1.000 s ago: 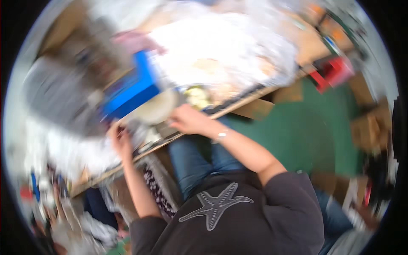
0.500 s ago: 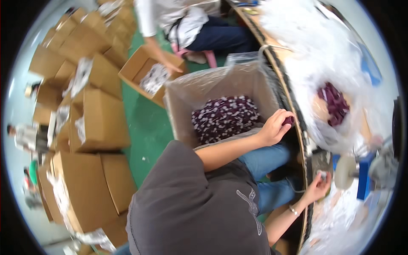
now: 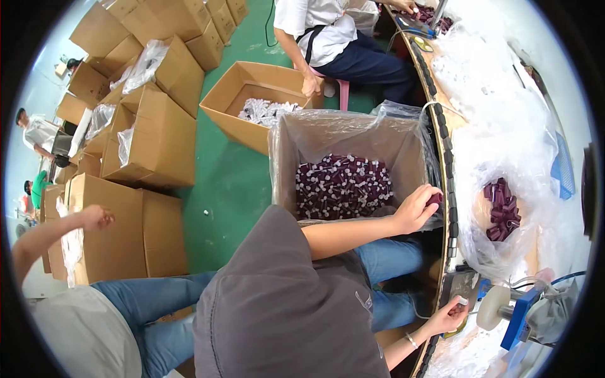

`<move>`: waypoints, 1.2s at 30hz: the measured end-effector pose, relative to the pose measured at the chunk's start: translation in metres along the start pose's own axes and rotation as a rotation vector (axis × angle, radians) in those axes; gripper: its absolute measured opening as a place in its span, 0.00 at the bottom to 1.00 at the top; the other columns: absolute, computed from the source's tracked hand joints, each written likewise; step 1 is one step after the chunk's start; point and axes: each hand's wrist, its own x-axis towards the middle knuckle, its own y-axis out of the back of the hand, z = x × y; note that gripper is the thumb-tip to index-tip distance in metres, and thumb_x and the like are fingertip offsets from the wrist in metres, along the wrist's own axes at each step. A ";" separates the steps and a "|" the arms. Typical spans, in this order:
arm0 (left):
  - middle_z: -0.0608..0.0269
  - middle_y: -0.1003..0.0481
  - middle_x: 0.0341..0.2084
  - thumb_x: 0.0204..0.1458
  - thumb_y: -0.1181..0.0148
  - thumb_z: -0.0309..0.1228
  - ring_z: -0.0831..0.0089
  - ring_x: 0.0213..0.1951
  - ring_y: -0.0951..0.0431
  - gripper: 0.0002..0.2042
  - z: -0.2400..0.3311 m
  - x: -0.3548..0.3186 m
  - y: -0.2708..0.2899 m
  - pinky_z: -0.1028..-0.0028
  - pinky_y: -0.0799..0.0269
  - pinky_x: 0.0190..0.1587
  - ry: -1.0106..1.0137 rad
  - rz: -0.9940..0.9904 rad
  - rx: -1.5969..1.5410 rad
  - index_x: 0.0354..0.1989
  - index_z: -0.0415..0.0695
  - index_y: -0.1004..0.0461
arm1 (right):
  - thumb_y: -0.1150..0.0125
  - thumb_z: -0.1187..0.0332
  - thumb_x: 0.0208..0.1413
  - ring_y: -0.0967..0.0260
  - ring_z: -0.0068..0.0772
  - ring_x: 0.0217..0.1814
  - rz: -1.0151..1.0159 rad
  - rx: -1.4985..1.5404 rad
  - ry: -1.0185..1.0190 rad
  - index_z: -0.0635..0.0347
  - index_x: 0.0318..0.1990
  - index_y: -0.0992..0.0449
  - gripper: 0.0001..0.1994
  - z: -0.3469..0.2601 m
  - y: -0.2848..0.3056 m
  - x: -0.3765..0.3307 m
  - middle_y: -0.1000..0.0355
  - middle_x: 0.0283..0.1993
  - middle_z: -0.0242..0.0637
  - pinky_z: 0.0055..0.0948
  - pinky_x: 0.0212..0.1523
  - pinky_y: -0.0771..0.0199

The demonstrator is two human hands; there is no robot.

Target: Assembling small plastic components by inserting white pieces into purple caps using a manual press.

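My left hand (image 3: 416, 211) is closed around a small maroon tube (image 3: 433, 199), one end of which shows beyond my fingers at the table's edge. Lower down, my right hand (image 3: 446, 316) pinches a small white cap (image 3: 463, 302) beside a machine with a pale round wheel (image 3: 493, 308) and a blue bracket (image 3: 520, 320). On the table, loose maroon tubes (image 3: 502, 211) lie in a clear plastic bag. Below my left hand, a plastic-lined box (image 3: 353, 129) holds many maroon tubes with white ends (image 3: 343, 188).
A cardboard box (image 3: 220, 116) with white pieces stands beyond the lined box. A seated co-worker (image 3: 328, 50) rests a hand over it. Another person in jeans (image 3: 157, 302) is close behind me at left. Stacked cartons (image 3: 154, 138) line the green floor (image 3: 220, 189). Plastic sheeting (image 3: 479, 94) covers the table.
A person in jeans has come into view at lower left. The view has shifted, and the seated co-worker's arm has drawn back to the box's rim. Both my hands still hold their pieces.
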 end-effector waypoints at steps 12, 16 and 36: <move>0.50 0.28 0.34 0.46 0.40 0.24 0.54 0.39 0.28 0.11 -0.033 0.011 0.089 0.62 0.32 0.44 0.135 0.190 0.571 0.39 0.39 0.30 | 0.37 0.71 0.57 0.40 0.19 0.27 -0.022 0.136 -0.093 0.71 0.51 0.28 0.17 -0.006 0.001 0.000 0.31 0.31 0.33 0.18 0.25 0.39; 0.55 0.27 0.34 0.40 0.35 0.35 0.56 0.42 0.29 0.20 -0.040 0.022 0.218 0.58 0.37 0.45 0.325 0.579 1.349 0.42 0.40 0.30 | 0.38 0.71 0.58 0.42 0.18 0.26 -0.039 0.141 -0.105 0.70 0.53 0.30 0.17 -0.005 0.005 0.000 0.32 0.30 0.31 0.18 0.25 0.41; 0.45 0.22 0.39 0.40 0.45 0.25 0.51 0.46 0.23 0.15 -0.083 -0.075 0.269 0.61 0.28 0.50 1.178 0.418 0.957 0.40 0.42 0.21 | 0.36 0.69 0.57 0.33 0.22 0.32 -0.077 0.160 -0.169 0.70 0.50 0.27 0.16 0.001 0.005 -0.002 0.27 0.35 0.37 0.22 0.31 0.31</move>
